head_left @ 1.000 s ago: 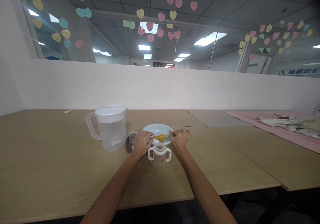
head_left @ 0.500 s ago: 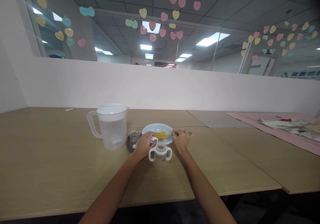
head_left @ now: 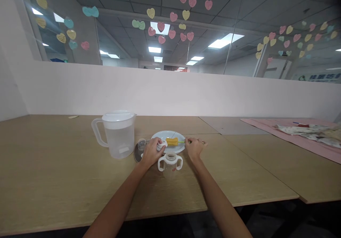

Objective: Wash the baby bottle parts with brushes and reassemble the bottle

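Observation:
My left hand (head_left: pixel 151 154) is closed on a white baby bottle collar (head_left: pixel 162 145), held over the left side of a white plate (head_left: pixel 160 135). In my right hand (head_left: pixel 194 148) is the thin green handle of a bottle brush. Its yellow sponge head (head_left: pixel 172 141) lies over the plate, its left end close to the collar; whether they touch I cannot tell. In front of the plate stands an open baby bottle (head_left: pixel 170 164) with two white side handles. Partly behind my left hand, a clear cap (head_left: pixel 141 144) rests on a dark round dish (head_left: pixel 137 156).
A lidded clear plastic pitcher (head_left: pixel 119 138) with liquid inside stands to the left. A pink cloth (head_left: pixel 266 126) with crumpled fabric on it covers the far right of the wooden table (head_left: pixel 234 170). A white wall (head_left: pixel 165 92) with windows above closes off the back.
The sponge head has shifted slightly right, and more of the collar shows as my left hand has turned. The bottle still stands in the same spot.

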Tool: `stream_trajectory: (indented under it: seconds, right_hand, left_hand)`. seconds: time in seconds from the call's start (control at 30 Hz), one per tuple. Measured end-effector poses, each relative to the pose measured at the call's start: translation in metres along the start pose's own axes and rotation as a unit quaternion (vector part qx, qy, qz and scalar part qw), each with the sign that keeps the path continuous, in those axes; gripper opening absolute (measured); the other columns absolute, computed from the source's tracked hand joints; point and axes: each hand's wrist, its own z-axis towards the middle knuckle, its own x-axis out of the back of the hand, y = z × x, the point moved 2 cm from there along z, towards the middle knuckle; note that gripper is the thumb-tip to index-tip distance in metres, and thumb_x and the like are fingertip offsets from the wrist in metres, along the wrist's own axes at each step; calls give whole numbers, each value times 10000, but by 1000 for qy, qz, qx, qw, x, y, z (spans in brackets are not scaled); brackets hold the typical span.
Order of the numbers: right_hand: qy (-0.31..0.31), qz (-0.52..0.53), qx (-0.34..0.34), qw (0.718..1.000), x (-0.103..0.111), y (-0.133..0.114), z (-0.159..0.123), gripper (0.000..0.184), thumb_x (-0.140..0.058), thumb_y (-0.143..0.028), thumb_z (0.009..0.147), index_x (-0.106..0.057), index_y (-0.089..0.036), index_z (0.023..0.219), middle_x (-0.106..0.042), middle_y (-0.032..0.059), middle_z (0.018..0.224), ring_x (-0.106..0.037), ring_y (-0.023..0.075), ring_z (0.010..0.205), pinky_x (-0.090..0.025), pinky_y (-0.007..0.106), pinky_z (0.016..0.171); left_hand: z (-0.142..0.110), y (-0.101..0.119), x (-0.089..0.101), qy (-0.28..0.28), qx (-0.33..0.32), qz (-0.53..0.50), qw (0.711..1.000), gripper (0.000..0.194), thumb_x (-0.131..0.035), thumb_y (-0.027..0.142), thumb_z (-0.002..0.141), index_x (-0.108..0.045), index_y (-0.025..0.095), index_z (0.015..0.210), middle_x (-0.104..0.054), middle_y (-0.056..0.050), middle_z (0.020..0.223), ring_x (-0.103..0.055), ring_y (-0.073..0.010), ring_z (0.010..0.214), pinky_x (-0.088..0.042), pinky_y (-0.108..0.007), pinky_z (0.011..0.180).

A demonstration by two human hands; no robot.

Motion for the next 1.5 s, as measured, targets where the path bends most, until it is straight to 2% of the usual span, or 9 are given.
stream_trajectory:
  seconds: [0.13,0.27,0.43,0.67,0.83,1.0,1.07,1.2,1.5]
  right_hand:
    - [0,18,-3,1000,2,-3,-1,372,-441,-363,812,-725,-201,635,-663,91,607,-528,221,690,-235,384,796]
    - [23,60,-23,998,3,-7,-4,403,-427,-381,822,-700,-200,588,-662,68,601,-535,213,681,-253,362,788]
    - [43,102,-28,993,3,-9,-5,404,-434,-384,824,-679,-196,564,-674,53,622,-538,205,671,-262,370,814]
    - [25,172,-64,983,6,-8,-3,398,-445,-357,790,-648,-185,494,-661,64,590,-545,200,631,-317,318,712]
    - [40,166,-93,981,9,-7,-3,406,-416,-338,803,-684,-169,548,-657,85,597,-542,204,629,-332,312,688]
    - [50,134,-117,983,9,-2,0,372,-442,-330,784,-714,-157,598,-664,87,626,-539,195,644,-335,311,715]
    - [50,126,-125,983,9,1,1,370,-441,-322,781,-722,-148,615,-661,94,627,-534,194,644,-332,311,714]
    - [44,111,-129,984,8,4,1,387,-429,-327,786,-728,-145,623,-654,98,622,-529,196,647,-325,318,726]
    - [27,100,-133,986,6,5,0,395,-419,-334,789,-737,-143,652,-668,107,641,-515,186,601,-318,296,670]
  left_hand:
    - [1,-1,-1,26,-13,-40,999,188,-528,314,826,-521,196,972,-616,-48,962,-576,-197,918,-450,-342,846]
    - [1,0,-5,18,-41,-69,997,225,-526,294,835,-519,198,1039,-589,-47,1003,-568,-178,965,-468,-330,886]
    - [0,3,-4,8,-63,-100,993,373,-508,309,856,-468,233,1219,-502,-73,1195,-523,-178,1099,-483,-321,920]
    - [-2,8,-2,42,-68,-95,992,341,-507,336,866,-528,235,1192,-558,-69,1160,-552,-178,1060,-468,-312,922]
    - [-3,11,7,117,-57,-62,990,332,-537,352,848,-568,213,1148,-600,-76,1051,-581,-186,961,-456,-318,901]
    - [2,-16,22,207,31,-30,977,312,-556,389,822,-624,200,1061,-558,-71,1018,-566,-193,952,-454,-314,873]
    - [4,-31,24,190,72,-10,979,303,-544,383,821,-637,194,1038,-543,-68,1005,-560,-198,949,-451,-320,871]
    - [3,-49,21,88,130,31,987,262,-500,294,809,-644,165,986,-556,-79,974,-549,-229,953,-438,-364,880]
    - [3,-50,13,-11,134,35,990,341,-543,186,710,-524,154,1049,-587,-53,944,-560,-188,902,-450,-326,837]
